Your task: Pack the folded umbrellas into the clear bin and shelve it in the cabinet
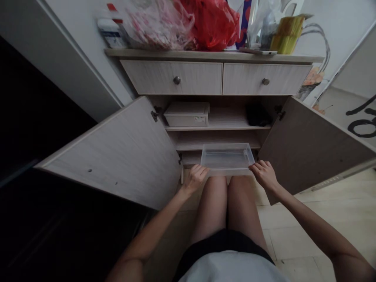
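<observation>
A clear plastic box (227,171), shallow and without a lid, hangs above my knees in front of the open cabinet. My left hand (197,176) is closed on its near left corner. At the near right corner, my right hand (263,172) has its fingers closed on the rim. Nothing shows inside the box. Behind it are the cabinet's shelves; a white lidded box (187,114) sits at the left of the upper shelf (226,117), and a dark item (257,114) I cannot make out lies at the right.
The left cabinet door (123,152) and right cabinet door (314,145) stand swung out on both sides. Two drawers with round knobs (176,80) are closed. On the cabinet top are a red plastic bag (213,25), a pinkish bag (161,25), bottles and a yellow package (287,34).
</observation>
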Demonstrator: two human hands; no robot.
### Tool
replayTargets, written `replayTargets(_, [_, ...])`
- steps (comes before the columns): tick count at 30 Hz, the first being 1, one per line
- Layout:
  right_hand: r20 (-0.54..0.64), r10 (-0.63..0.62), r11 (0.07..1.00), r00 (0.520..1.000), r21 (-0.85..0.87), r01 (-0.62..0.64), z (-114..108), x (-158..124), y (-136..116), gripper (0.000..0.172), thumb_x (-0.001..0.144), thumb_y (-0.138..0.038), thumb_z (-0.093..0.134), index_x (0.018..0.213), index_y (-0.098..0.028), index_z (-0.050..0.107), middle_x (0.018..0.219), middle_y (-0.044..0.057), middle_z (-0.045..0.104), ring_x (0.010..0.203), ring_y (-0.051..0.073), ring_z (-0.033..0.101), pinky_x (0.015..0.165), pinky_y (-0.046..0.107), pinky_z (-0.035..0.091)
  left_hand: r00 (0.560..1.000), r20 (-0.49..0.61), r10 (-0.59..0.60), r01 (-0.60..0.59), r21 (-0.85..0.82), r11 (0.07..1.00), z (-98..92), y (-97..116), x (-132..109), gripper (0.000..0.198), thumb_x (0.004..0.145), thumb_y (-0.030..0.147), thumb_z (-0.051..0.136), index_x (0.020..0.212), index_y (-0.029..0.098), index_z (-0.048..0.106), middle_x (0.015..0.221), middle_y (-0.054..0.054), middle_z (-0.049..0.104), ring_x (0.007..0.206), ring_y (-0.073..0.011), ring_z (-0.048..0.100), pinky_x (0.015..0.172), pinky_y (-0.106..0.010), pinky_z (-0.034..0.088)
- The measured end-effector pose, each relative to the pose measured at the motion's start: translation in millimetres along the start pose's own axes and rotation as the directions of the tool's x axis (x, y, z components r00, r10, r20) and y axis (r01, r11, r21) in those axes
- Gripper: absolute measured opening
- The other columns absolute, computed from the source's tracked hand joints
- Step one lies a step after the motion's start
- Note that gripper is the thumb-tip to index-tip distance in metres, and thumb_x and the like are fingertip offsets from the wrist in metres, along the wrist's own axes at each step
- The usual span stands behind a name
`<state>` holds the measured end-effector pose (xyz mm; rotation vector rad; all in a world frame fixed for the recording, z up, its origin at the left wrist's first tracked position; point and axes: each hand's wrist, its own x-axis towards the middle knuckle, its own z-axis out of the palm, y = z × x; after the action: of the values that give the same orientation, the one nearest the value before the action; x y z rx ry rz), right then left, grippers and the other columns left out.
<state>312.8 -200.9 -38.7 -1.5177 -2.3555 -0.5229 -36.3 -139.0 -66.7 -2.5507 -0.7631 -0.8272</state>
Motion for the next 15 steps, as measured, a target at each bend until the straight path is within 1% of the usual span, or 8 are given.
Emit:
replayTargets(3, [0.008,0.003,1.0,1.0,0.006,-0.003,4,-7,-4,0.022,0.098,-0.016,0.052,0.093,-0.022,0.073,0.085,0.006,0.07,0.084,0.021,0.05,0.075,0.034,0.027,1.0,-0.011,-0.014,0.013,-0.015,1.0,0.8,7,-6,0.028,0.098,0.012,0.041,0.098,0.015,0.068,0.075,-0.007,0.068,0.073,-0.0196,0.062,0.07,-0.034,0.048])
replayTargets(6, [0.019,-0.007,1.0,1.0,0.011,0.006,6,-10,-4,0.022,0.098,-0.015,0.052,0.092,-0.021,0.072,0.085,0.006,0.07,0.085,0.021,0.051,0.075,0.034,0.027,0.998,-0.007,-0.064,0.063,-0.066,0.996,3.0,12,-12,0.028,0.098,0.011,0.041,0.098,0.016,0.069,0.077,-0.007,0.069,0.074,-0.0199,0.063,0.069,-0.034,0.049])
replayTargets(9, [0.027,-0.046,0.999,0.999,0.02,0.046,6,-10,-3,0.021,0.097,-0.013,0.052,0.095,-0.021,0.072,0.086,0.006,0.07,0.085,0.021,0.051,0.076,0.034,0.028,0.989,-0.012,-0.145,0.142,-0.149,0.979,7.5,16,-16,0.026,0.098,0.016,0.044,0.095,0.018,0.07,0.077,-0.007,0.07,0.074,-0.0195,0.064,0.071,-0.035,0.051])
replayTargets(11, [0.025,-0.071,0.997,0.997,0.019,0.07,7,-9,-1,0.021,0.096,-0.012,0.053,0.096,-0.02,0.072,0.087,0.005,0.07,0.085,0.02,0.051,0.075,0.034,0.029,0.971,-0.032,-0.237,0.223,-0.239,0.945,12.6,16,-17,0.024,0.098,0.023,0.047,0.099,0.02,0.07,0.084,-0.007,0.072,0.08,-0.0199,0.067,0.077,-0.036,0.053])
replayTargets(12, [0.024,-0.08,0.997,0.997,0.016,0.079,8,-8,-1,0.02,0.096,-0.012,0.054,0.096,-0.02,0.072,0.087,0.005,0.07,0.085,0.02,0.051,0.075,0.034,0.029,0.948,-0.049,-0.313,0.287,-0.284,0.915,16.0,16,-17,0.024,0.099,0.027,0.046,0.105,0.02,0.069,0.092,-0.009,0.073,0.088,-0.0209,0.068,0.083,-0.038,0.054])
replayTargets(13, [0.023,-0.088,0.996,0.996,0.014,0.087,8,-7,0,0.019,0.096,-0.012,0.054,0.096,-0.019,0.072,0.087,0.005,0.07,0.085,0.02,0.051,0.075,0.034,0.029,0.907,-0.069,-0.415,0.374,-0.323,0.87,19.9,14,-16,0.028,0.099,0.031,0.046,0.113,0.02,0.067,0.103,-0.011,0.072,0.099,-0.0224,0.067,0.089,-0.041,0.054])
replayTargets(14, [0.021,-0.096,0.995,0.995,0.013,0.096,9,-7,0,0.018,0.096,-0.013,0.055,0.096,-0.019,0.072,0.087,0.006,0.07,0.085,0.021,0.052,0.075,0.034,0.029,0.842,-0.077,-0.534,0.477,-0.354,0.804,24.5,13,-14,0.033,0.099,0.036,0.045,0.122,0.02,0.063,0.115,-0.014,0.069,0.11,-0.0245,0.065,0.094,-0.043,0.052])
replayTargets(15, [0.021,-0.102,0.995,0.995,0.013,0.102,9,-6,-1,0.017,0.095,-0.013,0.056,0.096,-0.019,0.072,0.087,0.006,0.071,0.085,0.021,0.052,0.075,0.034,0.029,0.756,-0.059,-0.652,0.586,-0.383,0.714,29.4,10,-12,0.04,0.099,0.041,0.046,0.13,0.02,0.059,0.125,-0.017,0.065,0.119,-0.0268,0.061,0.098,-0.046,0.051])
